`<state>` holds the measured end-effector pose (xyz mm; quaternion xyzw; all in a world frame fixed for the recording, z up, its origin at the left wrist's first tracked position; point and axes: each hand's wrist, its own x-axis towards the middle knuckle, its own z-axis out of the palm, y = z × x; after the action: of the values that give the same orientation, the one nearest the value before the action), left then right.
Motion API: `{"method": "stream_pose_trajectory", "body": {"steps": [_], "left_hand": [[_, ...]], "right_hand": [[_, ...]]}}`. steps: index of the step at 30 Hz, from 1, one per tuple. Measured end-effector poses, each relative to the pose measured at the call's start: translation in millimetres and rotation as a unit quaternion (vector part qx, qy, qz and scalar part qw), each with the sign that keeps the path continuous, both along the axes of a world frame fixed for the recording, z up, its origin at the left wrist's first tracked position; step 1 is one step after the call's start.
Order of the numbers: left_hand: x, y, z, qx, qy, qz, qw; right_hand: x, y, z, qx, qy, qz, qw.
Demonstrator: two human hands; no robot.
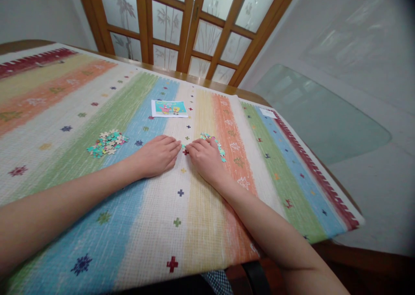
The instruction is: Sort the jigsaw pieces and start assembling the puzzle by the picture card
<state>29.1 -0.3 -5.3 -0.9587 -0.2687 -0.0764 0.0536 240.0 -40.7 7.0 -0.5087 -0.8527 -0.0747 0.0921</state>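
My left hand (pixel 160 155) rests over the pale stripe of the cloth with its fingers closed together. Facing it, my right hand (pixel 205 157) has curled, closed fingers. Between the two sets of fingertips shows a small teal puzzle piece (pixel 183 146), mostly hidden, which both hands seem to pinch. Left of my left hand lies a heap of loose puzzle pieces (pixel 108 143), teal and bare-backed. Partly behind my right hand, a band of joined or touching puzzle pieces (pixel 222 151) curves along the cloth; I cannot tell whether they interlock.
A small printed picture (pixel 169 109) with cartoon figures lies beyond my hands. The striped tablecloth (pixel 155 226) covers the table, and a white slip (pixel 268 113) lies near its far right edge. Wooden doors with glass panes (pixel 167 22) stand behind the table.
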Motion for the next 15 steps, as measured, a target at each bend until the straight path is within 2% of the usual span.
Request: {"method": "stream_pose_trajectory", "body": {"steps": [3, 8, 10, 15], "left_hand": [[-1, 0, -0.3, -0.008, -0.008, 0.0, 1.0], [-1, 0, 0.7, -0.033, -0.019, -0.003, 0.999], [-2, 1, 1.1, -0.031, -0.012, -0.002, 0.999], [-4, 2, -0.3, -0.027, -0.003, 0.003, 1.0]], "right_hand": [[22, 3, 11.6, 0.044, 0.005, -0.03, 0.999], [86, 22, 16.6, 0.129, 0.027, -0.166, 0.977], [107, 29, 10.3, 0.119, 0.029, -0.183, 0.976], [126, 37, -3.3, -0.003, 0.043, -0.142, 0.989]]}}
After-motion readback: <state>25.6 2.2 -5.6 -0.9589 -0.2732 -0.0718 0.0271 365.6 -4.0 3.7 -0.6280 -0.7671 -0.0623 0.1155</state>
